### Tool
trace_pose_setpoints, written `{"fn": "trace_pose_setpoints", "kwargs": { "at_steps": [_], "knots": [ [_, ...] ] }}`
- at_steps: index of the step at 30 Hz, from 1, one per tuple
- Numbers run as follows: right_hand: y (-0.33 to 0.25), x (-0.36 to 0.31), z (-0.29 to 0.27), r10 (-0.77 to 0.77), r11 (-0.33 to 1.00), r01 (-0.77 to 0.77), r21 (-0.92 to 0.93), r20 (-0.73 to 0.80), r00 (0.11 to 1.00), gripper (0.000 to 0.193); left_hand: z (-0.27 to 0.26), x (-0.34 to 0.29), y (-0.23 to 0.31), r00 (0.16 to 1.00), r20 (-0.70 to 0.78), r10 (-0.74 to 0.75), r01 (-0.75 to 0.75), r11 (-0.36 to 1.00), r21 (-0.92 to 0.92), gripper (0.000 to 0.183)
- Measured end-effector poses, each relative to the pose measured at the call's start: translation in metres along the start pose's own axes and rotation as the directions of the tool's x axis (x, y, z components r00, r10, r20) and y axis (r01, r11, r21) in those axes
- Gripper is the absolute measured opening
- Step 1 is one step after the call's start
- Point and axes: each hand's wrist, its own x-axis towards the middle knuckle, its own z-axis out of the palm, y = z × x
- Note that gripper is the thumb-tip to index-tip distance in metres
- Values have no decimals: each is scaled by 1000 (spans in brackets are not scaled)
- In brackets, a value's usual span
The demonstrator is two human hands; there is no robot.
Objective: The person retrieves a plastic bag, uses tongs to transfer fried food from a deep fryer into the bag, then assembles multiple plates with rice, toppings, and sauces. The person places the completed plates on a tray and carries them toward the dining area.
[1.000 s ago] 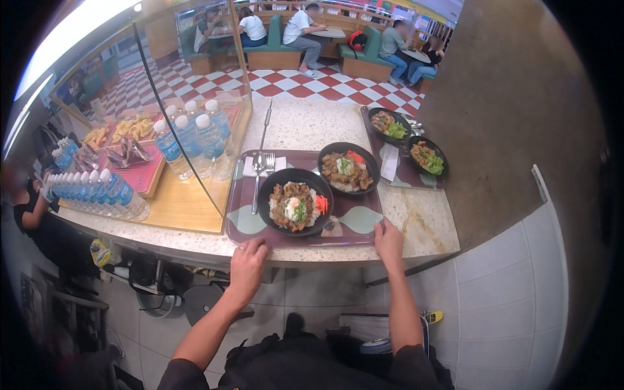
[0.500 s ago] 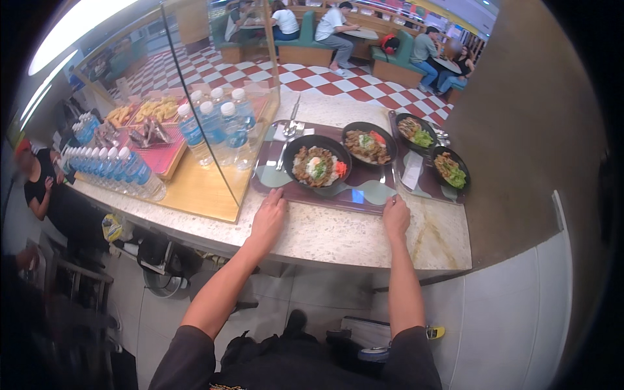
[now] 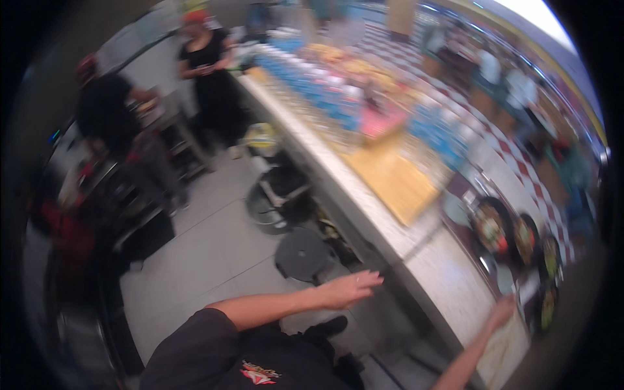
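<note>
My left hand [image 3: 351,290] is off the counter, its fingers stretched out and holding nothing, over the floor in front of the counter's edge. My right hand [image 3: 500,313] is at the near edge of the dark purple tray [image 3: 463,235], but motion blur hides what its fingers do. On that tray are two black bowls of topped rice: one rice bowl [image 3: 491,224] and another rice bowl [image 3: 525,238] beside it. Farther right, two smaller black bowls with greens show blurred, one salad bowl [image 3: 551,257] and a second salad bowl [image 3: 549,307].
The stone counter [image 3: 429,286] runs from upper left to lower right. Water bottles [image 3: 325,91] and a wooden board [image 3: 396,182] stand on it. Below are a round dark lidded bin [image 3: 302,253] and a grey bucket [image 3: 268,211]. Two co-workers stand at the back left.
The view has swung left, so the trays now lie at the right. My left hand has left the tray edge and come back over the floor. My right hand is still near the tray.
</note>
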Motion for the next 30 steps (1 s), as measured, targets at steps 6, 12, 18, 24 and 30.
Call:
{"fn": "trace_pose_setpoints", "kwargs": {
  "at_steps": [6,12,18,24,30],
  "knots": [
    [-42,-55,3,-178,977,202,68,-262,948,42,1,-266,-1,758,220,-614,596,789,148,31],
    [-70,-145,-49,-691,717,482,-503,-426,584,36,-12,-504,12,214,223,-951,972,229,44,31],
    [-157,-357,-43,-508,653,432,-622,64,859,28,60,-701,45,-342,237,-909,900,-389,-195,29],
    [-223,-642,98,-79,773,600,-206,907,413,44,71,-772,96,-512,130,-849,637,-476,-606,26],
    [-433,-908,117,-372,420,692,587,807,-459,52,97,-807,134,-747,-2,-665,397,-444,-803,25]
  ]
}}
